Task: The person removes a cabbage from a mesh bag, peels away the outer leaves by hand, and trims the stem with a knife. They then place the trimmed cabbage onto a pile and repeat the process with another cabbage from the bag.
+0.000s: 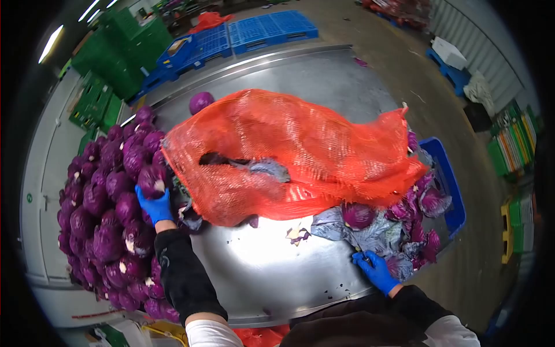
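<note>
In a blue glove, my left hand (155, 206) has its fingers around the lower side of a red cabbage (152, 180) at the right edge of a large heap of red cabbages (107, 199). My right hand (377, 272), also gloved in blue, is closed around the dark handle of a knife whose thin blade points up and left over loose outer leaves (378, 231). Between and beyond my hands, an orange-red mesh bag (289, 139) lies across the metal table (260, 283). Through a hole in the bag, some leaves show.
One cabbage (201, 102) rests behind the bag. A blue crate (445, 185) with leaves stands at the table's right edge. Blue pallets (272, 30) and green crates (115, 52) are beyond the far edge. Small leaf scraps (298, 234) lie near the middle.
</note>
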The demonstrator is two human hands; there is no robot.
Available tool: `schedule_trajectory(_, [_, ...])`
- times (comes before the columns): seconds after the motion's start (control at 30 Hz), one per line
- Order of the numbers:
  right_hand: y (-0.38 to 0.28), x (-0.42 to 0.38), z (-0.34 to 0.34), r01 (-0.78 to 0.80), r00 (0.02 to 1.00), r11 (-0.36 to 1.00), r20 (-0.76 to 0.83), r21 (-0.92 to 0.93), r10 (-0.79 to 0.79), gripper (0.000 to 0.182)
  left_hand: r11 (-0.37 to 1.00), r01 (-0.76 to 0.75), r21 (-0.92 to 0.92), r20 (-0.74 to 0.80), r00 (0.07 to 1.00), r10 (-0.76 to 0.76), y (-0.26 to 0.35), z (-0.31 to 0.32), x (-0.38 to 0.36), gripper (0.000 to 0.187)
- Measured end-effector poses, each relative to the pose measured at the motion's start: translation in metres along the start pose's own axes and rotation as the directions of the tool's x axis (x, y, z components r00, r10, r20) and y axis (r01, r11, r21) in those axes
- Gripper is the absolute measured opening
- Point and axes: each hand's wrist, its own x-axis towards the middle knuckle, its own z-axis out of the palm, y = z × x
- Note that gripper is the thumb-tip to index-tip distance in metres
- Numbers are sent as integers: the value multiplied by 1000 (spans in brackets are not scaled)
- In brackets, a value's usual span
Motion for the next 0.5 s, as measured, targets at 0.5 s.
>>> schedule_trajectory(0.5, [38,102,-154,101,801,994,-595,32,-62,20,501,-802,325,935,192,-299,-119,173,-195,26])
